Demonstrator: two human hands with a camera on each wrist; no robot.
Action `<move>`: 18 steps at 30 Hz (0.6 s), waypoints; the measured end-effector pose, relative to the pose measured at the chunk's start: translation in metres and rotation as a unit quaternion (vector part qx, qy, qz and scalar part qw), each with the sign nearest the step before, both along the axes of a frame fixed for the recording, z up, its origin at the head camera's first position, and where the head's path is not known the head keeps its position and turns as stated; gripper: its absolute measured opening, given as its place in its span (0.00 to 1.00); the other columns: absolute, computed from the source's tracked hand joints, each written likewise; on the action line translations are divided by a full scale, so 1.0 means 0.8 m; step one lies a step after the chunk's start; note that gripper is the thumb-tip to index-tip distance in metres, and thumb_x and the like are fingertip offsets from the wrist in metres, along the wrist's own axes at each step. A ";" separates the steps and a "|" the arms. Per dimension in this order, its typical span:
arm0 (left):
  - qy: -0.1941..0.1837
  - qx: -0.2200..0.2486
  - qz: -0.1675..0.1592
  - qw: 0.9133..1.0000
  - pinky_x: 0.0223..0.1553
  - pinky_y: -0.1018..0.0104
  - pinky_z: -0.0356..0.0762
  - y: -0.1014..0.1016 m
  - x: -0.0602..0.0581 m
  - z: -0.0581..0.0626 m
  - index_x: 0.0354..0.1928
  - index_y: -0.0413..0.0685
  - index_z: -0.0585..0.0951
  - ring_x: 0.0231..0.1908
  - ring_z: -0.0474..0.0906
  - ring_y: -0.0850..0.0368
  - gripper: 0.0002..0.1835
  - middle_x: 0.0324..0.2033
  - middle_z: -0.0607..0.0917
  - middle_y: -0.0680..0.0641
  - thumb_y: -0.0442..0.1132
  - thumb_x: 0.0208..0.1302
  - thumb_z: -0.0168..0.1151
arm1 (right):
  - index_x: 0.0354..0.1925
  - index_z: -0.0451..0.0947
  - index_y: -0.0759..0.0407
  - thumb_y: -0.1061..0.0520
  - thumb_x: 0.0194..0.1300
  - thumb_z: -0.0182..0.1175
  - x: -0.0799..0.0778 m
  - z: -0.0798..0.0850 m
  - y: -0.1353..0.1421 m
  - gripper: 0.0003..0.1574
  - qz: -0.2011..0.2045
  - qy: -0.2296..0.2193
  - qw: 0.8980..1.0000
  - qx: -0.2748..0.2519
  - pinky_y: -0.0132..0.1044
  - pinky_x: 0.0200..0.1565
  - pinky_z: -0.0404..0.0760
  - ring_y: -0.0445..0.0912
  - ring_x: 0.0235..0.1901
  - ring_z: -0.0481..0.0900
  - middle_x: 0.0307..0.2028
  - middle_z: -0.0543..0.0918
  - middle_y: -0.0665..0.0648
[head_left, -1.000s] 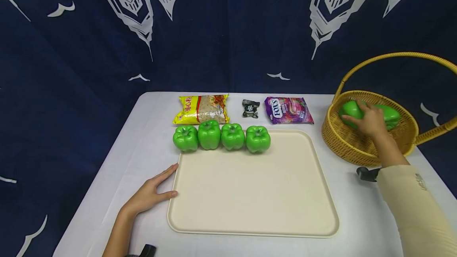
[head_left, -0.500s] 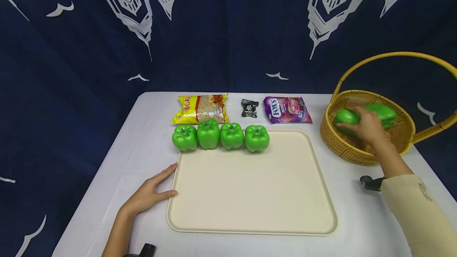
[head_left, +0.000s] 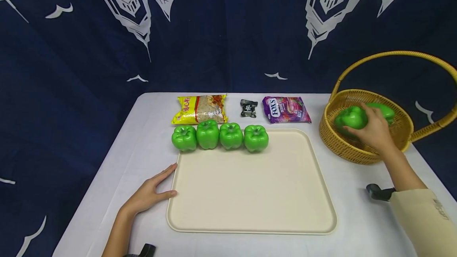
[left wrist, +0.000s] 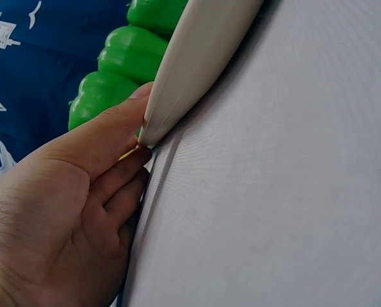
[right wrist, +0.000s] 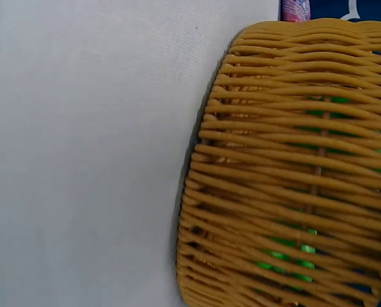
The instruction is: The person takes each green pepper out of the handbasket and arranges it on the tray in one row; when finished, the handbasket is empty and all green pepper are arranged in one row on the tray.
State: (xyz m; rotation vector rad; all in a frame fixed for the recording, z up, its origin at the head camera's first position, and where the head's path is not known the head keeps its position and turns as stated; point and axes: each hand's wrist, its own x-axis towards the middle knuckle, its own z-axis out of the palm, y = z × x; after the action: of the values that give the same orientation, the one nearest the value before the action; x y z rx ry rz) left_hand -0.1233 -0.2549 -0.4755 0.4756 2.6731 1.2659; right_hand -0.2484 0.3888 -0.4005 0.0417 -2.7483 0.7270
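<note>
My right hand [head_left: 374, 130] is inside the wicker basket [head_left: 330, 138], gripping a green bell pepper [head_left: 351, 117] between thumb and fingers. Behind that hand, more green pepper [head_left: 383, 111] shows in the basket. In the right wrist view the basket's woven side [right wrist: 292, 166] hides the hand, and green shows through the gaps. My left hand [head_left: 151, 194] touches the left edge of the cream tray [head_left: 253, 193] with straight, spread fingers. Several green bell peppers [head_left: 208, 134] stand in a row along the tray's far edge. The left wrist view shows the thumb [left wrist: 116, 128] against the tray rim [left wrist: 190, 70].
Behind the tray lie a yellow food packet [head_left: 201, 109], a small black wrapped packet [head_left: 248, 108] and a purple FOX'S bag [head_left: 287, 109]. The basket's tall handle [head_left: 396, 53] arches over it at the right. A white cloth covers the table [head_left: 118, 162].
My right hand has taken hold of the nearer pepper in the basket and lifted and turned it slightly, its forearm drawing back toward me. The left hand stays at the tray edge.
</note>
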 end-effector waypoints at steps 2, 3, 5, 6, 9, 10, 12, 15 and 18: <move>-0.002 0.002 -0.001 1.000 0.64 0.52 0.52 0.000 0.000 0.001 0.69 0.61 0.60 0.67 0.52 0.52 0.43 0.68 0.59 0.52 0.56 0.51 0.66 | 0.69 0.49 0.67 0.57 0.49 0.70 0.005 0.003 0.001 0.57 -0.003 0.008 1.000 -0.017 0.73 0.49 0.59 0.77 0.55 0.55 0.58 0.53 0.79; -0.003 0.003 -0.001 1.000 0.64 0.52 0.52 0.000 0.000 0.001 0.69 0.60 0.60 0.67 0.52 0.52 0.43 0.68 0.59 0.52 0.56 0.51 0.66 | 0.68 0.49 0.67 0.57 0.49 0.70 0.008 0.004 0.001 0.57 -0.003 0.011 0.999 -0.030 0.73 0.50 0.59 0.76 0.55 0.54 0.58 0.53 0.79; -0.005 0.005 0.000 1.000 0.64 0.50 0.52 0.001 0.000 0.001 0.69 0.60 0.60 0.67 0.52 0.51 0.43 0.68 0.59 0.51 0.56 0.51 0.66 | 0.68 0.50 0.66 0.55 0.51 0.69 0.013 0.007 0.000 0.55 -0.007 0.014 0.998 -0.056 0.71 0.51 0.58 0.73 0.57 0.54 0.59 0.52 0.77; -0.005 0.006 0.000 1.000 0.64 0.49 0.52 0.001 0.000 0.001 0.69 0.60 0.60 0.67 0.52 0.50 0.43 0.68 0.59 0.51 0.56 0.51 0.67 | 0.69 0.50 0.65 0.53 0.52 0.69 0.016 0.009 -0.001 0.54 -0.009 0.013 0.997 -0.069 0.70 0.52 0.59 0.73 0.57 0.54 0.59 0.52 0.75; -0.009 0.008 0.003 1.000 0.64 0.49 0.52 0.001 0.000 0.001 0.69 0.60 0.60 0.67 0.52 0.50 0.43 0.68 0.59 0.50 0.56 0.51 0.67 | 0.70 0.50 0.59 0.50 0.55 0.67 0.025 0.013 -0.005 0.52 -0.008 0.024 0.995 -0.100 0.63 0.56 0.61 0.69 0.57 0.56 0.60 0.53 0.71; -0.009 0.009 0.002 1.000 0.64 0.48 0.52 0.001 0.000 0.001 0.69 0.59 0.60 0.67 0.52 0.49 0.43 0.68 0.59 0.49 0.56 0.51 0.67 | 0.70 0.50 0.56 0.50 0.55 0.66 0.028 0.014 -0.007 0.52 -0.007 0.031 0.994 -0.107 0.58 0.58 0.63 0.66 0.56 0.58 0.59 0.55 0.69; -0.007 0.009 0.003 1.000 0.64 0.47 0.52 0.001 0.000 0.002 0.69 0.59 0.60 0.67 0.52 0.48 0.43 0.68 0.59 0.48 0.55 0.51 0.67 | 0.70 0.52 0.52 0.52 0.55 0.66 0.034 0.018 -0.014 0.50 -0.002 0.049 0.991 -0.128 0.46 0.59 0.66 0.58 0.55 0.61 0.58 0.57 0.64; -0.007 0.009 0.004 1.000 0.64 0.48 0.52 0.001 0.000 0.002 0.69 0.59 0.60 0.67 0.52 0.48 0.43 0.68 0.59 0.49 0.55 0.51 0.67 | 0.69 0.55 0.47 0.57 0.53 0.68 0.043 0.024 -0.026 0.50 0.009 0.073 0.985 -0.153 0.28 0.55 0.68 0.45 0.53 0.64 0.57 0.61 0.58; -0.008 0.009 0.002 1.000 0.64 0.48 0.52 0.001 0.001 0.002 0.69 0.60 0.60 0.67 0.52 0.49 0.43 0.68 0.59 0.49 0.55 0.51 0.67 | 0.68 0.54 0.48 0.64 0.48 0.69 0.048 0.032 -0.039 0.54 0.040 0.088 0.980 -0.174 0.23 0.56 0.66 0.40 0.55 0.63 0.59 0.62 0.55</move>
State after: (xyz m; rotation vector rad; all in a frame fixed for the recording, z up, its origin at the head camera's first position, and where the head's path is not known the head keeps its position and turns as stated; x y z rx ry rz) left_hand -0.1225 -0.2541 -0.4736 0.4605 2.6529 1.2899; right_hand -0.2098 0.3573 -0.3752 0.1349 -2.4281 1.1582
